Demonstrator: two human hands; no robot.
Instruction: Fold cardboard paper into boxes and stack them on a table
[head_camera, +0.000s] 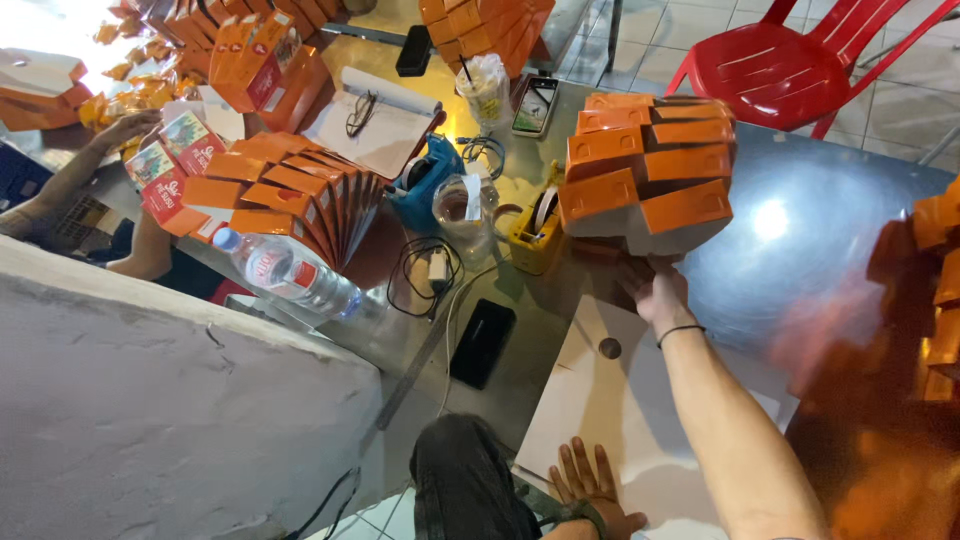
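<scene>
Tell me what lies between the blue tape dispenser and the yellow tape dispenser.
In the head view, a clear plastic cup stands between the blue tape dispenser and the yellow tape dispenser.

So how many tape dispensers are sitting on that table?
2. A blue tape dispenser sits near the table's middle, beside a clear plastic cup. A yellow tape dispenser stands just right of that cup, next to the stack of orange boxes. Others may be hidden behind the boxes.
</scene>
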